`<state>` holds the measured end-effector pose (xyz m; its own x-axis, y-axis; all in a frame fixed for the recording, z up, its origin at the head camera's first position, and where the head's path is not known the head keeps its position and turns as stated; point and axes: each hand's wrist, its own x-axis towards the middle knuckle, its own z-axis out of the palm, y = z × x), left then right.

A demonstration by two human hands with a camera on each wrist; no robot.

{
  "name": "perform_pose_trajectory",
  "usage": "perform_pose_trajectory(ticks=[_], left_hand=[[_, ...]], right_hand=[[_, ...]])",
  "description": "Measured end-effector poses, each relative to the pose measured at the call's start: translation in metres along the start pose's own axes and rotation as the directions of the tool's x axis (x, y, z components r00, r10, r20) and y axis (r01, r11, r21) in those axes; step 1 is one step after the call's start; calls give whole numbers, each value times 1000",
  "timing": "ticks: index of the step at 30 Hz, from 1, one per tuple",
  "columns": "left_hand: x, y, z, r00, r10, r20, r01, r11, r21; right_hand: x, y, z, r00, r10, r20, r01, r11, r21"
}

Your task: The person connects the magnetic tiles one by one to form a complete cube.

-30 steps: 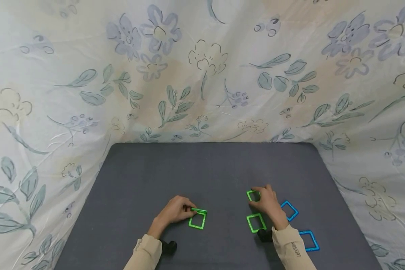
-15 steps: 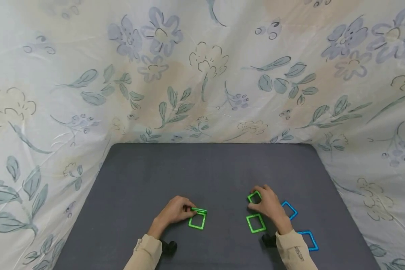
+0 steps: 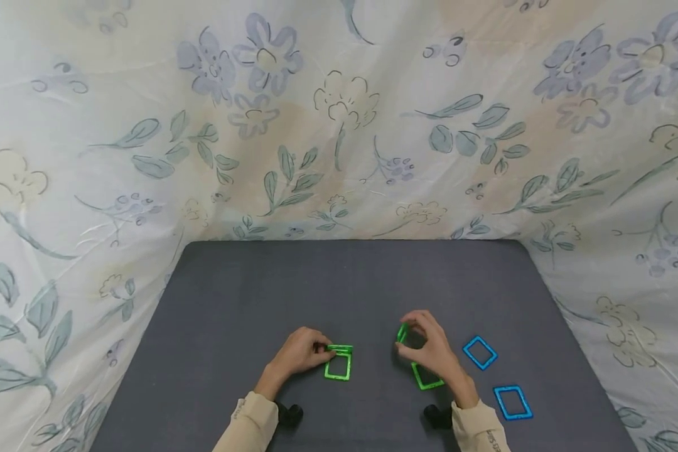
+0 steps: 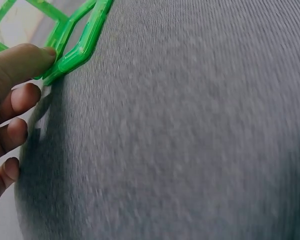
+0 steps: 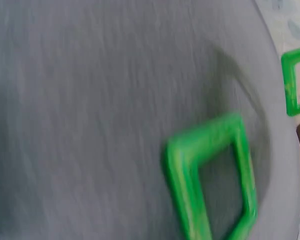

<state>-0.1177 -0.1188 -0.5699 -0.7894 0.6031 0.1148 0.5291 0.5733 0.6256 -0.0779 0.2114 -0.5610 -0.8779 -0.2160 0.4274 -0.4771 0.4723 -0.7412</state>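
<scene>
My left hand pinches a green square magnetic tile, an open frame standing on edge. It meets the back edge of a second green tile lying flat; the left wrist view shows the thumb pressed where the upright tile joins the flat tile. My right hand holds another green square tile tilted above the table between thumb and fingers. In the right wrist view that held tile is cut by the edge. Below the right hand lies a flat green tile, partly covered.
Two blue square tiles, a nearer one and a farther one, lie flat to the right of my right hand. The dark grey table ends at a floral cloth behind and on both sides.
My right hand has lifted its green tile and moved it left, turning it more edge-on. The farther blue tile is now fully uncovered. My left hand and its tiles have shifted slightly right.
</scene>
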Motion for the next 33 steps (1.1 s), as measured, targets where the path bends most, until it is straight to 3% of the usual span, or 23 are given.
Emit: perform_pose_trajectory(ticks=[3,8,17,24,33], left_hand=[[4,2,4,1000,-8,3,8,1000,-4],[9,5,6,1000,-18,16,18,1000,3],[12,6,8,1000,-4,4,4,1000,19],[14,10,7,1000,-8,10,8,1000,5],[15,10,6,1000,-15,23,15,1000,-12]], right_hand=[[3,-7,10,998,-58,40,57,997,45],[7,-18,23,994,-70,89,62,995,82],[12,-28,34,990,-94,110,83,992,99],[13,-34,40,982,-162,101,159,986,41],[14,-33,51,981,-176,86,176,984,5]])
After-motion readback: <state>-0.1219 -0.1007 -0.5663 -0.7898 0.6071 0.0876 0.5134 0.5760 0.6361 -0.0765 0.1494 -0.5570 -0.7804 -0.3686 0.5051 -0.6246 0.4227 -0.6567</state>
